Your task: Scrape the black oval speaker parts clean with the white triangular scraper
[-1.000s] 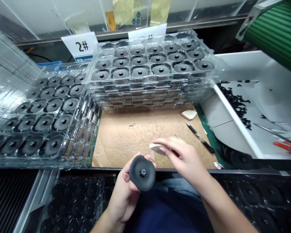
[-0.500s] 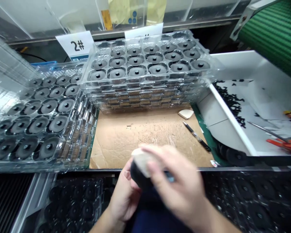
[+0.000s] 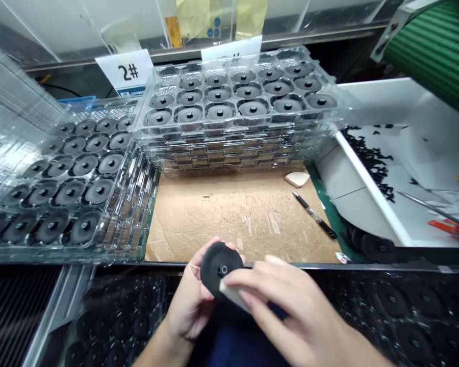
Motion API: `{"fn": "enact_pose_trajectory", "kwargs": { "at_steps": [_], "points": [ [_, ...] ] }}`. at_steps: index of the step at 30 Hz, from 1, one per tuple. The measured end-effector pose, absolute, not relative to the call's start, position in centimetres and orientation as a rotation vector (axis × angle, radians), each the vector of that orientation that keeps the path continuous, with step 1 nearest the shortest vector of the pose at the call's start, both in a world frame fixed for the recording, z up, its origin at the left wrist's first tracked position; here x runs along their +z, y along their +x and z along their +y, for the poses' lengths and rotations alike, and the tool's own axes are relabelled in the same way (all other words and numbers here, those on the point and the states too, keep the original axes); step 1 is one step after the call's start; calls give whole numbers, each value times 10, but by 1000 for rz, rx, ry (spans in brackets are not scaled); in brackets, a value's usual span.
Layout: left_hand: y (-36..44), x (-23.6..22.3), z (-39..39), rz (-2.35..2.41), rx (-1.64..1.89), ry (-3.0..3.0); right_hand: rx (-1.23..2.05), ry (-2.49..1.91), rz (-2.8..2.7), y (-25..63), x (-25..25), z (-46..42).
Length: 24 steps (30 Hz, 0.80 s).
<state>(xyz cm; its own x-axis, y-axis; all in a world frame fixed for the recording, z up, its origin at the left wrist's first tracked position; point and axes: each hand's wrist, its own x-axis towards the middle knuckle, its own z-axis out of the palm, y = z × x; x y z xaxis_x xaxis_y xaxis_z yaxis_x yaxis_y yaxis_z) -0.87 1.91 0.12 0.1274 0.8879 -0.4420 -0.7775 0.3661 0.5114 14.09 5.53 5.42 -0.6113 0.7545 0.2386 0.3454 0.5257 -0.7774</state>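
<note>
A round black disc (image 3: 219,259) with a small raised hub at its centre is held by the edge in my left hand (image 3: 193,300), its flat face turned up toward me. My right hand (image 3: 286,306) pinches a cream-white sponge wedge (image 3: 235,296) between thumb and fingers. The wedge's tip touches the disc's face just below the hub. Both hands are over the front edge of the bench. Beyond them, another white sponge wedge (image 3: 297,178) and a black pen (image 3: 314,216) lie on the cardboard sheet (image 3: 214,214).
Stacked clear plastic trays (image 3: 229,132) with black discs stand at the back, and more trays (image 3: 115,214) at left. On the right, a white bin (image 3: 382,214) contains small black parts and orange-handled pliers (image 3: 453,227). Below the bench edge are darker disc trays (image 3: 115,326).
My right hand has moved the sponge wedge down and off the disc's upper part. The disc has turned so its face and hub now show.
</note>
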Motion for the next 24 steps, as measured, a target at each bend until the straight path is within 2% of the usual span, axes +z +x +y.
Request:
{"fn": "enact_pose_trajectory", "kwargs": {
  "at_steps": [3, 6, 9, 14, 18, 21, 24],
  "points": [
    [-8, 4, 20, 783, 1203, 158, 725, -1091, -2262, 153, 58, 58],
    [-5, 9, 20, 803, 1214, 156, 544, -984, -2267, 151, 55, 71],
    [-7, 12, 19, 763, 1204, 164, 775, -901, -2126, 149, 42, 88],
    [-14, 4, 18, 649, 1196, 165, 1053, -1337, -1835, 163, 1, 83],
    [-13, 0, 19, 633, 1154, 130, 1230, -1425, -1814, 176, -33, 57],
    [-11, 5, 22, 637, 1105, 128, 1224, -1486, -1803, 184, -37, 52],
    [-8, 10, 22, 621, 1080, 143, 1017, -1492, -1724, 185, -9, 58]
  ]
}}
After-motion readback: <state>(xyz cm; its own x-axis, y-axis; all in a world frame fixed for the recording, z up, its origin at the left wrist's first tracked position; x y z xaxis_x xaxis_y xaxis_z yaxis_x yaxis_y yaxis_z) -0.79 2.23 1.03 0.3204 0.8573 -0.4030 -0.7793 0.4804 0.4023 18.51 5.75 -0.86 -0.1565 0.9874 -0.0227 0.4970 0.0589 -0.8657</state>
